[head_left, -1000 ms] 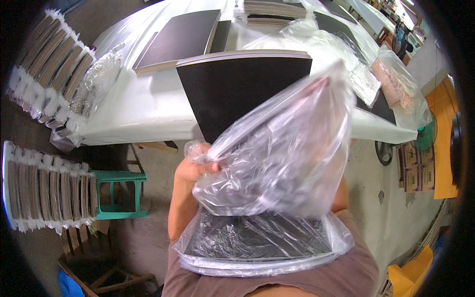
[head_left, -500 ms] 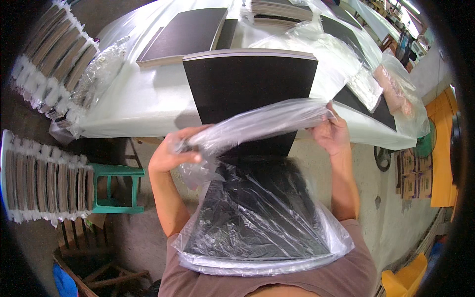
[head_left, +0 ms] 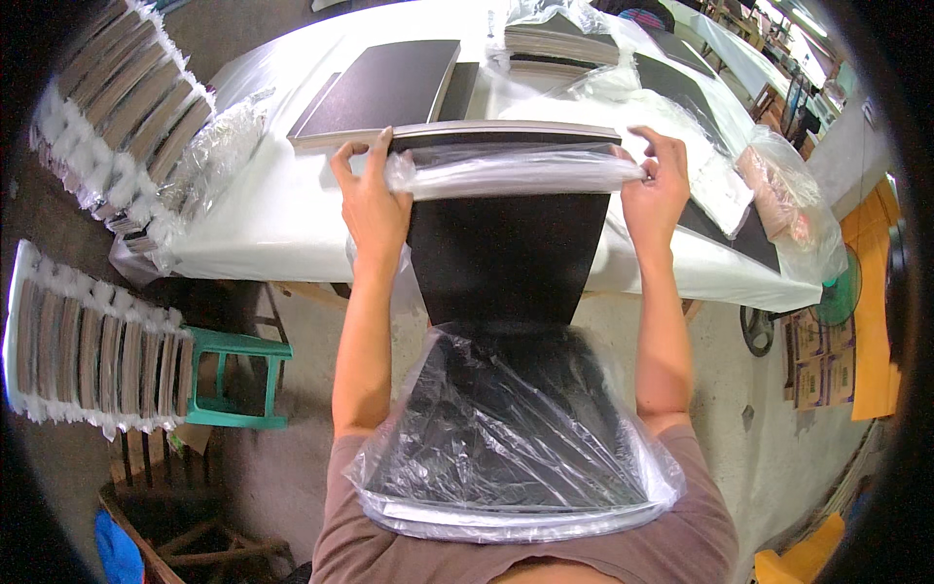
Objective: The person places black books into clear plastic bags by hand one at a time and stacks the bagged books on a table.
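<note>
A large black book-like block (head_left: 503, 248) with a pale page edge stretches from my torso to the table's front edge. A clear plastic bag (head_left: 516, 428) wraps its near half, while the bag's gathered rim lies as a band across the far half, just short of the pale edge. My left hand (head_left: 377, 209) grips the bag's left corner, its fingers up against the block's far left corner. At the other end of the band, my right hand (head_left: 657, 190) pinches the plastic, with its index finger raised toward the block's far right corner.
The table (head_left: 243, 219) has a white cover. Another black block (head_left: 389, 88) lies on it, with a plastic-wrapped stack (head_left: 559, 44) behind. At left are wrapped stacks (head_left: 102, 341) beside a green stool (head_left: 238, 375). Cardboard boxes (head_left: 822, 360) stand on the right.
Both hands have moved away from my body, carrying the bag's gathered rim up along the block to near its far edge. The band is now straighter and level.
</note>
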`<state>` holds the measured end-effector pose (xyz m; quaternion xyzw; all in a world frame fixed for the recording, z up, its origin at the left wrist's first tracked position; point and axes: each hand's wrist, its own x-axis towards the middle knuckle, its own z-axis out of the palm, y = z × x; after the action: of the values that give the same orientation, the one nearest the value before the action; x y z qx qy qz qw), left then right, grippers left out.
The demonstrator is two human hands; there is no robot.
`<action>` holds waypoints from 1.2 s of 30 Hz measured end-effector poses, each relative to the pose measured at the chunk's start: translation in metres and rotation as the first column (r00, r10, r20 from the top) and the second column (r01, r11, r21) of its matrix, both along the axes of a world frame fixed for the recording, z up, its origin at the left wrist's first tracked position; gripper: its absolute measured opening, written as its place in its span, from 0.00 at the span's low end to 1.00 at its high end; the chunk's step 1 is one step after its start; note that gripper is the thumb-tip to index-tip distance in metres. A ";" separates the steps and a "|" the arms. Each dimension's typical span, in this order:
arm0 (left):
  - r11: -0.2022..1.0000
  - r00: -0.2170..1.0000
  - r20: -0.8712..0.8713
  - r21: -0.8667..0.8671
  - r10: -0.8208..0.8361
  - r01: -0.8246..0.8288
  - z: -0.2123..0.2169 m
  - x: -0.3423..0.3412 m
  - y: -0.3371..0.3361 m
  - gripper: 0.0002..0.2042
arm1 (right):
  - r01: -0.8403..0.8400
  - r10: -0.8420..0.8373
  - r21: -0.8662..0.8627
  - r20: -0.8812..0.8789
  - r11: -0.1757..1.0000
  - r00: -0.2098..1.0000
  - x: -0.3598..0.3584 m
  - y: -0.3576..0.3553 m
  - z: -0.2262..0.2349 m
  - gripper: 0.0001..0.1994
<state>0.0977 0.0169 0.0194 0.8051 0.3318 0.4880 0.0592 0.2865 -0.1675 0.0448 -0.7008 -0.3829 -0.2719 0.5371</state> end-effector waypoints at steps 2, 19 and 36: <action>1.000 0.996 0.086 0.001 -0.012 0.012 -0.005 -0.002 -0.008 0.26 | -0.007 -0.001 -0.099 -0.084 0.995 0.997 0.009 -0.002 -0.007 0.24; 0.463 0.837 0.454 -0.697 -0.306 0.548 0.022 -0.063 0.009 0.09 | -0.495 0.413 -0.055 -0.477 0.867 0.776 -0.010 -0.048 0.013 0.13; -0.315 0.970 0.216 -0.934 -0.114 0.171 -0.259 -0.124 -0.007 0.20 | -0.394 0.259 0.359 -0.923 0.846 -0.284 -0.009 -0.109 -0.216 0.19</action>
<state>-0.0263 0.0095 -0.2394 0.4555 0.4861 0.0265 0.7454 0.2772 -0.2767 -0.1707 -0.5423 -0.0282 0.5296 0.6517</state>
